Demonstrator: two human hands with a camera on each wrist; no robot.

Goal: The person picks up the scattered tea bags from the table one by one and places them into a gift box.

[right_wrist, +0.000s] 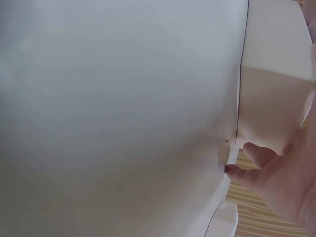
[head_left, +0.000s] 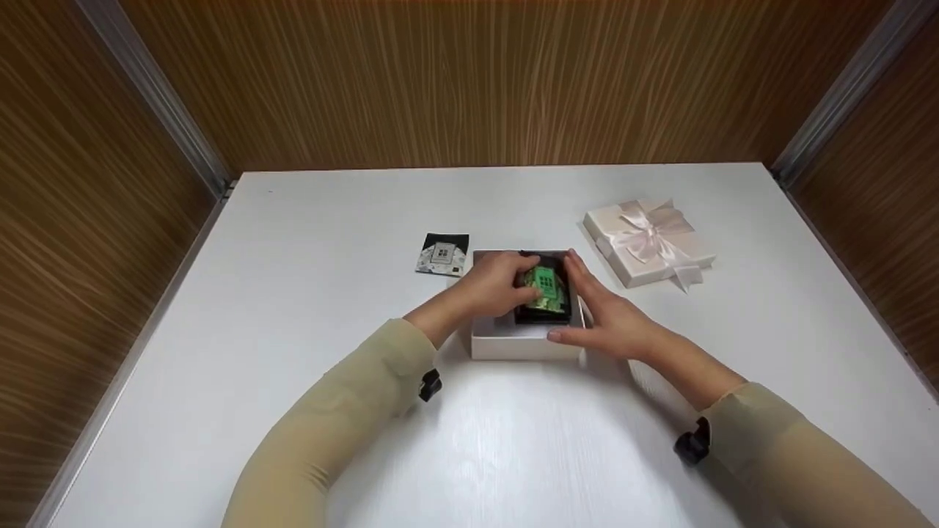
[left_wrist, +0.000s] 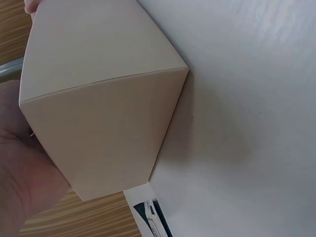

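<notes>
Both hands working at the open white box; green-printed black item sitting inside it.

Head view: the left hand is curling its fingers onto the black item with the green print, which is lying in the open white box, long axis running away from the person. The right hand, fingers straight, is pressing the box's right wall. A ribboned lid and a small packet are lying on the table.
Left wrist view: the box wall is filling the frame; the grip cannot be told.
Right wrist view: fingertips are touching the box.
</notes>
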